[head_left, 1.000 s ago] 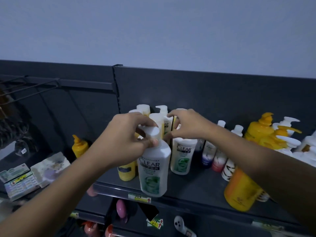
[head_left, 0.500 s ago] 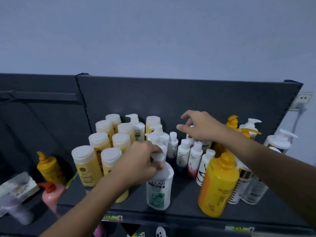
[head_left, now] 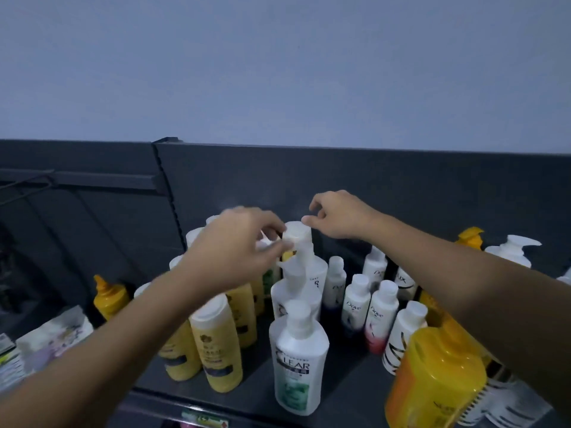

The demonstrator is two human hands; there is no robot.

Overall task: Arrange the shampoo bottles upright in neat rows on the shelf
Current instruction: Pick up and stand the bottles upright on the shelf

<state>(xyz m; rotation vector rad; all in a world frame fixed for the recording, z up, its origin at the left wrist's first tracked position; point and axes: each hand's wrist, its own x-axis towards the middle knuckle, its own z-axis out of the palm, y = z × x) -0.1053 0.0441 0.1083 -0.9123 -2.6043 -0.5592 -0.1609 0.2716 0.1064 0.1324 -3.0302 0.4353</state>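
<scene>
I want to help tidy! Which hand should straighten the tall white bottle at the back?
Probably the left hand: its fingers are right at the cap of the white pump bottle. The right hand only hovers beside the cap, holding nothing.

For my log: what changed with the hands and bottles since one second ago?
The left hand let go of the front CLEAR bottle and moved back to pinch the cap of the rear white bottle; the right hand came beside it. The front CLEAR bottle stays upright.
</scene>
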